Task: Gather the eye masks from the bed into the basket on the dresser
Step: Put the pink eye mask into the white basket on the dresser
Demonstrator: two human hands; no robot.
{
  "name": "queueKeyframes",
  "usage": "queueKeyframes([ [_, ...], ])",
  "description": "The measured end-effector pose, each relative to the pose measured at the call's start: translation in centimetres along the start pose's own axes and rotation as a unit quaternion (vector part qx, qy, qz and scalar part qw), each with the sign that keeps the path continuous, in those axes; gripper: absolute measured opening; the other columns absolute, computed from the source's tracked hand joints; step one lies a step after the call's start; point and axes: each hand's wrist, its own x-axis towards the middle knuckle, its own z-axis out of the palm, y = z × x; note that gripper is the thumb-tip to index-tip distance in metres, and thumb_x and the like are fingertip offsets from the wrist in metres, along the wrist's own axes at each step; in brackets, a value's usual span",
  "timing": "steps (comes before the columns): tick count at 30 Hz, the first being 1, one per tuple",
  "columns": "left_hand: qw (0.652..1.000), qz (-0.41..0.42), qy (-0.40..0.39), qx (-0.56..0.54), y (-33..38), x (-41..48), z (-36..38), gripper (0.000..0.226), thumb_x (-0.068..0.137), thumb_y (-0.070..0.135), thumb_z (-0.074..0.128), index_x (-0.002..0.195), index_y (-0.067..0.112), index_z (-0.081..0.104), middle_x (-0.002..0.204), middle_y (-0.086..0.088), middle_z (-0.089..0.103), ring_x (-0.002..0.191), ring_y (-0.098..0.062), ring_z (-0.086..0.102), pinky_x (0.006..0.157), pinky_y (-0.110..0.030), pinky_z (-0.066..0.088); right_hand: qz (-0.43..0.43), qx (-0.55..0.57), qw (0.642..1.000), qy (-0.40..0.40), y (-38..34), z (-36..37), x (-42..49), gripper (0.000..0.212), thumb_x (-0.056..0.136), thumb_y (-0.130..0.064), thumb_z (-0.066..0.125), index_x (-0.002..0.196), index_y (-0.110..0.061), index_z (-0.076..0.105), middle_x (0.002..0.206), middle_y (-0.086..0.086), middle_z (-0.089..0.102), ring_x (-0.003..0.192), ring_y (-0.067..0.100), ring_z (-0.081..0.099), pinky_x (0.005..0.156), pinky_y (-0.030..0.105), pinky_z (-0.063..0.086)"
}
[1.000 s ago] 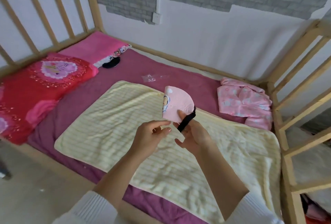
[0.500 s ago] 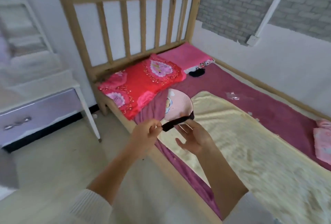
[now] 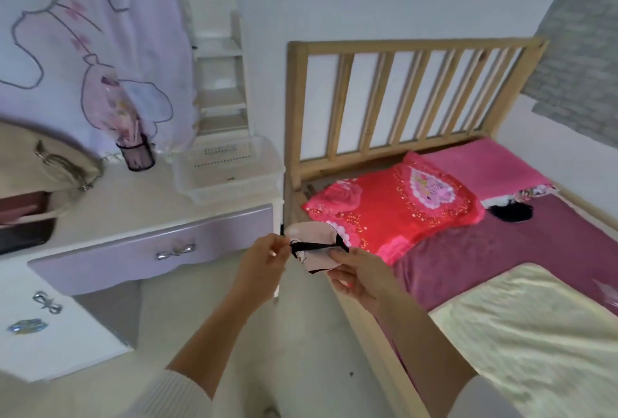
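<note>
Both hands hold pink eye mask (image 3: 316, 247) in the air, between dresser (image 3: 133, 213) and bed (image 3: 501, 250): left hand (image 3: 264, 262) pinches black strap (image 3: 314, 245), right hand (image 3: 359, 275) grips mask edge. White basket (image 3: 227, 167) sits at dresser's right edge.

Pink eye mask (image 3: 314, 243): pale pink fabric, small printed motif near one end, black edge trim, black elastic strap (image 3: 316, 245) stretched across its face. Held in the air, between bed (image 3: 495, 250) and dresser (image 3: 133, 210), clear of both.

Second mask (image 3: 511, 212): black, lies flat on the purple sheet just below the pillows.

Basket (image 3: 227, 167): white, perforated plastic, rectangular, upright on dresser top at the corner nearest the headboard. Contents unclear.
</note>
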Motion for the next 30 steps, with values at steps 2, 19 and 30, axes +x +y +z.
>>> queueKeyframes([
  [2, 0.998, -0.049, -0.004, -0.039, -0.9, 4.1, -2.0, 0.017, 0.092, 0.018, 0.055, 0.075, 0.023, 0.056, 0.082, -0.004, 0.064, 0.053, -0.003, 0.06, 0.049, -0.016, 0.041, -0.014, -0.04, 0.999, 0.008, -1.6, 2.8, 4.4, 0.001, 0.087, -0.015, 0.063, 0.086, -0.014, 0.062, 0.067, 0.002, 0.067, 0.051, 0.011, 0.063, 0.059, 0.026, 0.049],
  [19, 0.975, -0.136, 0.172, 0.038, -12.9, 31.3, -17.1, 0.019, 0.086, 0.015, 0.061, 0.105, 0.014, 0.063, 0.108, -0.008, 0.065, 0.105, -0.028, 0.058, 0.085, -0.035, 0.046, -0.022, -0.215, 0.976, 0.011, -10.1, 24.6, 35.2, 0.014, 0.074, 0.008, 0.058, 0.08, -0.006, 0.058, 0.061, 0.013, 0.062, 0.046, 0.017, 0.058, 0.046, 0.025, 0.052],
  [30, 0.952, -0.156, 0.098, 0.245, -20.3, 36.4, -17.4, 0.051, 0.082, 0.013, 0.06, 0.13, 0.016, 0.045, 0.147, -0.016, 0.026, 0.13, -0.036, 0.03, 0.1, -0.047, 0.035, 0.129, -0.369, 0.92, -0.014, -5.4, 28.4, 45.9, 0.01, 0.081, 0.005, 0.057, 0.082, -0.002, 0.063, 0.08, 0.015, 0.059, 0.072, 0.029, 0.059, 0.076, 0.039, 0.057],
])
